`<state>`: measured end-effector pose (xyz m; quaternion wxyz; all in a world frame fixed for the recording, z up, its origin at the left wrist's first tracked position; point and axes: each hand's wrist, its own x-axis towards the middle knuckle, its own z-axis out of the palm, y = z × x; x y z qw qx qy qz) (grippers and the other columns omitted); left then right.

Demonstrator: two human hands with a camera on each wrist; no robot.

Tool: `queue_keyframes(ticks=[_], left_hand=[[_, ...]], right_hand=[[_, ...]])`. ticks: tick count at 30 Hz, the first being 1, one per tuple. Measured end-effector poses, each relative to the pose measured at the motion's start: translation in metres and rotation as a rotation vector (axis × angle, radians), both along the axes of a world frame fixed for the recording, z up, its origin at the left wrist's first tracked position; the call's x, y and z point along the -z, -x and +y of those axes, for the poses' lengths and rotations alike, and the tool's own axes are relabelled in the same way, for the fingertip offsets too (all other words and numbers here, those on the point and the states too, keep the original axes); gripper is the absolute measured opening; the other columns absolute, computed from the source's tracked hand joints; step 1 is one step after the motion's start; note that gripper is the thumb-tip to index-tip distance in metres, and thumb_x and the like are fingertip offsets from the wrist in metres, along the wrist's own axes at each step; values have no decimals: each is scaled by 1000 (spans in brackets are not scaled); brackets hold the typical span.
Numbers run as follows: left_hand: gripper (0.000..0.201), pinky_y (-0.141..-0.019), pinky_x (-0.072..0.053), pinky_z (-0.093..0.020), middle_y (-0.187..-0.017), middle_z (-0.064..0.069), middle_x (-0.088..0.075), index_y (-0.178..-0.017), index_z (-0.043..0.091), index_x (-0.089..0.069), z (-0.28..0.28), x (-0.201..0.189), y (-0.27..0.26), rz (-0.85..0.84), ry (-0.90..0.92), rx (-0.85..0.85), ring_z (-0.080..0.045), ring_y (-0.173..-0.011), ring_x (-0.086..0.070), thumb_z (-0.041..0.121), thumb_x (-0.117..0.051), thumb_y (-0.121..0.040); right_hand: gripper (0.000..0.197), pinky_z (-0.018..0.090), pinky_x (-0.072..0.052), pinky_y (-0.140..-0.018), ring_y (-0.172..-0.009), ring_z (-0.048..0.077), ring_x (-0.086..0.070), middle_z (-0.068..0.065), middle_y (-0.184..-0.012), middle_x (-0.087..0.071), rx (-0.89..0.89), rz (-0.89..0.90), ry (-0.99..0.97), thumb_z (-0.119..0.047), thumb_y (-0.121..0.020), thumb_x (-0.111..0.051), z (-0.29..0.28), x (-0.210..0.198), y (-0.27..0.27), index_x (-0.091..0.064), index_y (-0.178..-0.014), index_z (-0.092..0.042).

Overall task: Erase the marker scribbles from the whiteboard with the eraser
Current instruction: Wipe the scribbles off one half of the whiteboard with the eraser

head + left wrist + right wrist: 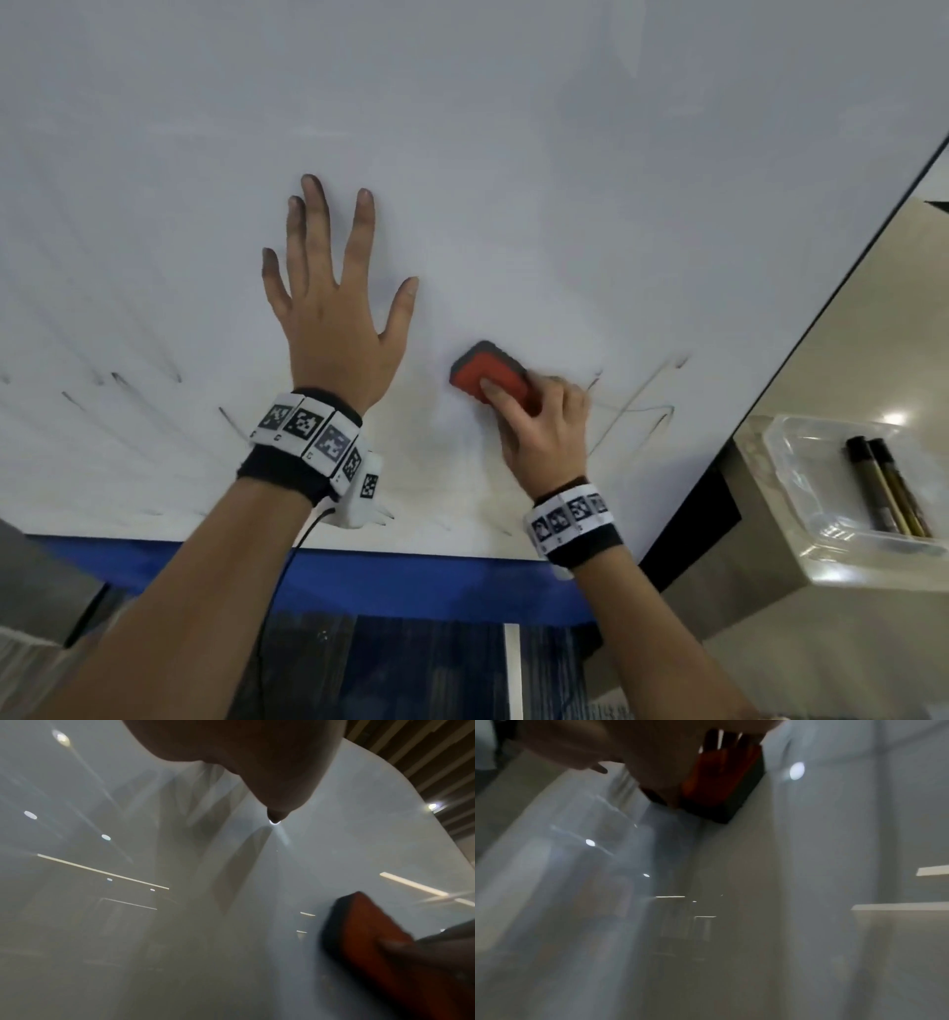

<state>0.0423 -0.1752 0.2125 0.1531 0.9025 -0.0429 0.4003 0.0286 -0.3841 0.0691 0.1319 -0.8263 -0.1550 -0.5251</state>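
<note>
Left hand [336, 329]: fingers spread flat on the whiteboard [513, 154], likely bracing it against the rubbing.
Right hand [544, 431]: clamped on the red eraser [490, 377], dark felt pressed to the board at the left hand's 4 o'clock.
Scribbles [637, 406]: thin lines at the eraser's 3 o'clock; more faint streaks [118, 383] at 9 o'clock.
Head view: alone shows the marks and the markers [883, 488] in a clear tray [801, 462].
Wrist views: blurred; eraser's felt edge meeting the glossy board.

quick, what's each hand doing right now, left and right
Left hand: open, fingers spread flat against the whiteboard, holding nothing.
Right hand: closed around the red eraser, pressing it on the whiteboard.
</note>
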Motion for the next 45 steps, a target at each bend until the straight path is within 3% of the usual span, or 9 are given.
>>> queue_keyframes(ticks=[4,7,11,17,25,33,37,40,45], left_hand=[[67,-124,-12,-60,-171,-11,-3,-162,31,-14,11,4,-2,-16,-58,3,-27,-159,-6,50,-42,-105],[68,-125,-10,-58,-171,-11,0,-162,30,-13,4,6,-1,-3,13,24,-27,-159,-2,51,-42,-104],[77,-125,-8,-57,-171,-9,3,-162,31,-9,-5,7,5,37,64,24,-25,-159,2,59,-45,-100],[71,-124,-12,-60,-171,-12,-3,-162,29,-13,9,11,5,15,-73,3,-27,-159,-5,56,-43,-103],[89,-123,-8,-62,-171,-9,4,-162,29,-12,-6,10,13,72,117,95,-26,-159,3,68,-53,-93],[98,-124,-9,-62,-169,-18,2,-163,22,-12,-19,21,1,19,164,69,-33,-158,3,73,-55,-91],[109,-124,-8,-62,-169,-21,-1,-162,19,-11,-25,23,-5,22,176,32,-36,-158,1,81,-56,-84],[111,-124,-8,-62,-168,-22,-2,-162,18,-11,-21,23,-7,20,160,26,-37,-157,0,82,-55,-83],[110,-124,-10,-62,-166,-28,-7,-161,13,-15,-21,34,-11,-5,104,8,-42,-156,-5,81,-55,-85]], right_hand=[[44,44,-49,-91,-100,39,-53,20,-116,-50,136,-15,-249,-17,-86,-76,-78,2,7,-59,-126,-26],[49,17,-36,-103,-103,44,-52,33,-112,-49,242,-61,-695,-11,-86,-78,-98,7,16,-57,-129,-3],[50,44,-44,-100,-110,39,-48,29,-116,-47,231,-64,-1089,-13,-89,-72,-39,-13,-1,-56,-135,-1],[45,50,-45,-93,-107,36,-49,15,-122,-46,49,22,-39,-13,-87,-73,-10,4,1,-58,-126,-31],[59,59,-44,-101,-116,47,-50,33,-125,-46,408,133,-1197,-22,-93,-67,-84,52,26,-46,-139,8],[45,34,-38,-98,-107,35,-47,31,-115,-50,153,46,-570,-17,-90,-75,-41,13,5,-57,-129,-7],[57,53,-47,-102,-116,44,-51,29,-124,-48,275,110,-1004,-30,-95,-68,-70,91,18,-48,-138,0],[59,44,-47,-103,-122,44,-52,28,-132,-47,304,107,-1391,-18,-95,-68,-71,110,29,-43,-140,10],[50,48,-47,-102,-116,39,-49,29,-124,-45,217,24,-1063,-13,-91,-70,-23,63,5,-51,-135,3]])
